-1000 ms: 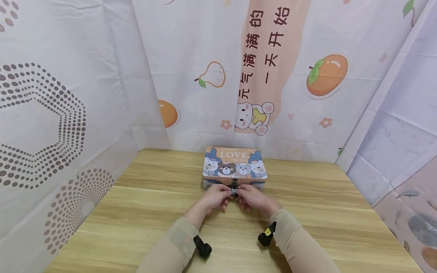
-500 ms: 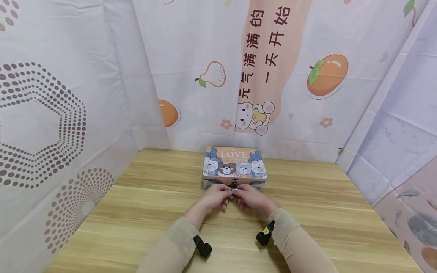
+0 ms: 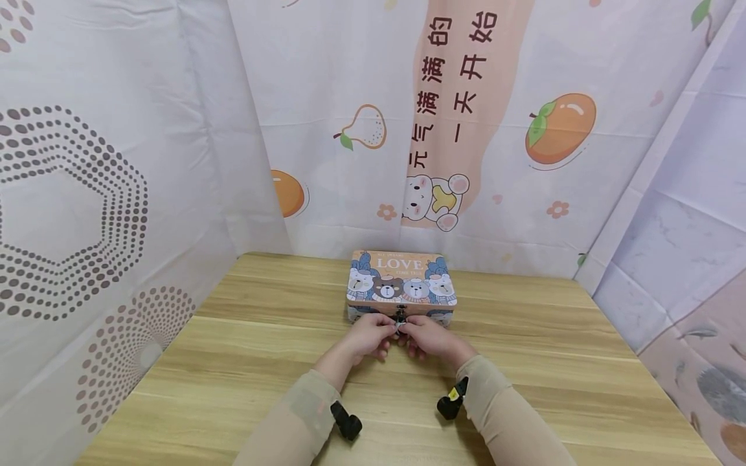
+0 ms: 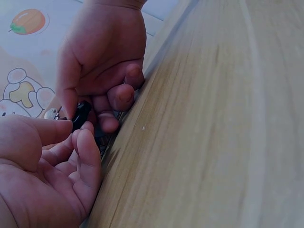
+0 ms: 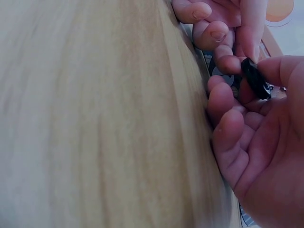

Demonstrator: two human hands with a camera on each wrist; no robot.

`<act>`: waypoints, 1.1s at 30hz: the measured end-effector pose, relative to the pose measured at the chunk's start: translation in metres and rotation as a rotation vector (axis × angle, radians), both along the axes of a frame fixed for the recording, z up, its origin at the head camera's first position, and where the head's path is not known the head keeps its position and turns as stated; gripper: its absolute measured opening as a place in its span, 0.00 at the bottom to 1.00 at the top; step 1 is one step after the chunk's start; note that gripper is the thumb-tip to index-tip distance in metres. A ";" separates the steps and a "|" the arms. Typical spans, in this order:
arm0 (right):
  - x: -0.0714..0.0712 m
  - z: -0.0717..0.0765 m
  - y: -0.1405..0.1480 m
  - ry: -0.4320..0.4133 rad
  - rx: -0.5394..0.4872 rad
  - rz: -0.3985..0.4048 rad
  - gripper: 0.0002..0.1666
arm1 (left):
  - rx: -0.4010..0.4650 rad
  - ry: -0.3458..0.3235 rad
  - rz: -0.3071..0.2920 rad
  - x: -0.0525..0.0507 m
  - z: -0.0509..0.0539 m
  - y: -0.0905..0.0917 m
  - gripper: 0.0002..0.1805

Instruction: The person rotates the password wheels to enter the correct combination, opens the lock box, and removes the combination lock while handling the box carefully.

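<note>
A tin box (image 3: 401,278) with bears and the word LOVE on its lid stands closed at the back of the table. At its front clasp hangs a small black and silver padlock (image 3: 400,327). My left hand (image 3: 370,334) pinches one side of this lock between thumb and fingers. From the other side my right hand (image 3: 432,338) pinches it too, thumb tips close together. The black underside of the padlock (image 5: 256,80) shows in the right wrist view, between the fingertips. Fingers hide most of the lock's face and its shackle.
The wooden table (image 3: 280,388) reaches toward me and out to both sides of the box. Printed curtains (image 3: 326,77) hang right behind its back edge and along the left and right. Black wrist cameras are strapped to both sleeves.
My right hand and forearm have shifted slightly left, and the right thumb has moved further over the padlock. The left hand and the box stay where they were.
</note>
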State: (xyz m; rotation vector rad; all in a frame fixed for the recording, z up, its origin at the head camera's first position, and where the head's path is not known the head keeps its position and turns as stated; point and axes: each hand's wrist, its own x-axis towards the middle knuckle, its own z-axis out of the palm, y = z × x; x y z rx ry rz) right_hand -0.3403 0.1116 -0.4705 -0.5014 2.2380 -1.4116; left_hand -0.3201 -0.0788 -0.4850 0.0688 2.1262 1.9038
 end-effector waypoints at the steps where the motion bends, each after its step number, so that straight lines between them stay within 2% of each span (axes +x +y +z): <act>1: 0.000 0.000 0.000 0.001 -0.003 -0.002 0.18 | 0.001 -0.001 0.000 0.000 0.000 0.000 0.10; 9: -0.002 -0.002 0.006 -0.062 -0.082 -0.018 0.19 | 0.008 0.004 0.002 0.002 0.002 0.000 0.10; 15: -0.002 0.000 0.011 -0.065 -0.095 -0.015 0.18 | 0.006 0.014 0.008 0.003 0.002 0.001 0.10; 21: -0.001 0.002 0.013 -0.060 -0.063 -0.027 0.19 | 0.014 0.005 0.002 0.002 0.001 0.000 0.09; 33: -0.003 0.000 0.008 -0.015 0.002 0.005 0.20 | 0.004 -0.002 -0.002 0.001 0.001 -0.001 0.09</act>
